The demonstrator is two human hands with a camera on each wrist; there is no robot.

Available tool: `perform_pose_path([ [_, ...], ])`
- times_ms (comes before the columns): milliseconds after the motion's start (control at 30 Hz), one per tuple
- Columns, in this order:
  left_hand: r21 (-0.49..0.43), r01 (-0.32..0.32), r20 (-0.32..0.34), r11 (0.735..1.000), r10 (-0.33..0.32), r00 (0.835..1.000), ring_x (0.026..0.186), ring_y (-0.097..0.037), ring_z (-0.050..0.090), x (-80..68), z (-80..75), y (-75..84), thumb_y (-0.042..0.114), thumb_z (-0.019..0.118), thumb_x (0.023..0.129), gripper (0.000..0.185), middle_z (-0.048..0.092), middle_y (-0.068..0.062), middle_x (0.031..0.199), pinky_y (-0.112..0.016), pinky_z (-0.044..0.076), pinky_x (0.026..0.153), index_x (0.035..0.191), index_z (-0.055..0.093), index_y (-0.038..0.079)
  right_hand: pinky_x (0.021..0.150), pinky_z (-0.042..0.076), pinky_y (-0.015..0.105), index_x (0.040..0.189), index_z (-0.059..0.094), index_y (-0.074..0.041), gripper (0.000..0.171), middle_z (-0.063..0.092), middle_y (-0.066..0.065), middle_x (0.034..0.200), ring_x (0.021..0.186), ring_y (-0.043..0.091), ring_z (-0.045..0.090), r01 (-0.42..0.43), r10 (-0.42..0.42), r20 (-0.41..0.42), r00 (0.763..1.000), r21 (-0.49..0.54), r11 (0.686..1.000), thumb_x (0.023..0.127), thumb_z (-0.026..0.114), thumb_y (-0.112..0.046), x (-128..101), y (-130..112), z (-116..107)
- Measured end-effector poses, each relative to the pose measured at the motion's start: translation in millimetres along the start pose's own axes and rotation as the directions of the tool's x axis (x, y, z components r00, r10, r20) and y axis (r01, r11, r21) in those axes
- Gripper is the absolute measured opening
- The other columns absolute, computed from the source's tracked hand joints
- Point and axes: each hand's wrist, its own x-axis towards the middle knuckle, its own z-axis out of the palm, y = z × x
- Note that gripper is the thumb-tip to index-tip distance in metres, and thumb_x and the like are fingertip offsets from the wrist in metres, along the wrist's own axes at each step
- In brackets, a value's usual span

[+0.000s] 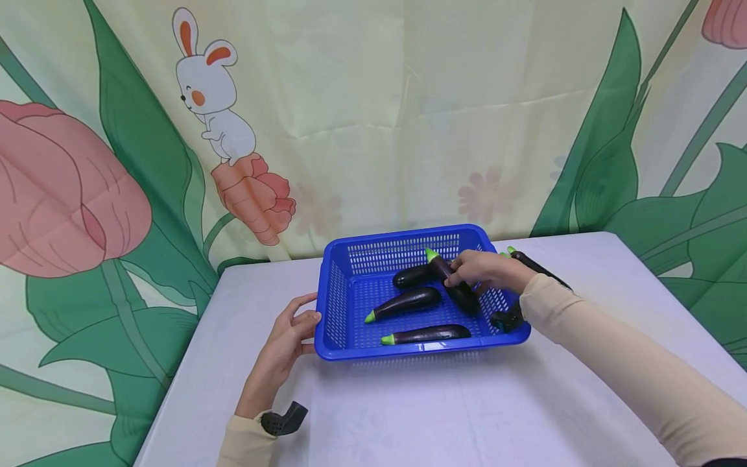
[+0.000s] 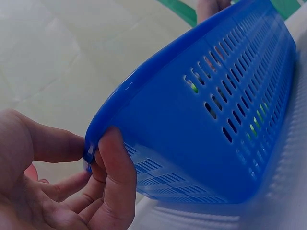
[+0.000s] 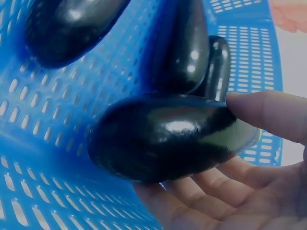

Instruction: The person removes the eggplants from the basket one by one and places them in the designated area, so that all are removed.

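Right wrist, glossy oblong eggplant, perforated plastic basket

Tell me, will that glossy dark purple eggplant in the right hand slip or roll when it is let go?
The glossy dark purple eggplant shows bright highlights, so its skin is probably smooth and a bit slippery. The right hand curls round it. Its rounded, elongated body could roll sideways, though the blue perforated plastic basket has walls that would likely stop it.

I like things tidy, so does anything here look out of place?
One dark purple eggplant lies on the white table outside the blue plastic basket, behind the right hand; the others are inside.
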Motion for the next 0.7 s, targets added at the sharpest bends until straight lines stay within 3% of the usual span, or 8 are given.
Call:
perform_pose_path([
  [133, 0.003, 0.001, -0.002, 1.000, -0.001, 1.000, 0.086, -0.017, 0.073, 0.4, -0.2, 0.0, 0.019, 0.058, 0.106, 0.052, 0.072, -0.001, 0.105, -0.031, 0.063, 0.072, 0.155, 0.040, 0.020, 0.095, 0.059, 0.051, 0.133, 0.054, 0.007, 0.042, 0.062, 0.016, 0.118, 0.107, 0.027, 0.062, 0.018, -0.019, 0.028, 0.999, 0.028, 0.999, 0.101, 0.064, -0.019, -5, -1, -3],
  [333, 0.008, 0.007, -0.008, 1.000, -0.007, 1.000, 0.087, -0.018, 0.073, 1.2, 0.6, 0.3, 0.020, 0.059, 0.106, 0.053, 0.072, -0.002, 0.108, -0.032, 0.063, 0.073, 0.155, 0.041, 0.021, 0.102, 0.057, 0.052, 0.153, 0.036, 0.008, 0.065, 0.055, 0.025, 0.145, 0.133, 0.039, 0.060, 0.025, -0.040, 0.091, 0.995, 0.157, 0.987, 0.103, 0.063, -0.022, -14, 0, -8],
  [433, 0.010, 0.006, -0.011, 1.000, -0.006, 1.000, 0.088, -0.018, 0.073, 0.9, 0.8, 0.4, 0.020, 0.059, 0.106, 0.052, 0.072, -0.003, 0.109, -0.032, 0.063, 0.073, 0.155, 0.041, 0.021, 0.106, 0.054, 0.055, 0.157, 0.029, 0.008, 0.070, 0.051, 0.027, 0.151, 0.138, 0.041, 0.057, 0.036, -0.062, 0.116, 0.991, 0.216, 0.976, 0.104, 0.063, -0.023, -18, 1, -12],
  [700, 0.005, 0.001, -0.007, 1.000, -0.001, 1.000, 0.087, -0.018, 0.074, 0.0, 0.8, -1.0, 0.017, 0.058, 0.106, 0.052, 0.073, -0.002, 0.108, -0.033, 0.063, 0.073, 0.155, 0.041, 0.020, 0.104, 0.056, 0.051, 0.159, 0.026, 0.007, 0.073, 0.057, 0.021, 0.146, 0.135, 0.034, 0.060, 0.098, -0.133, 0.102, 0.986, 0.293, 0.951, 0.105, 0.062, -0.027, -29, 10, -16],
])
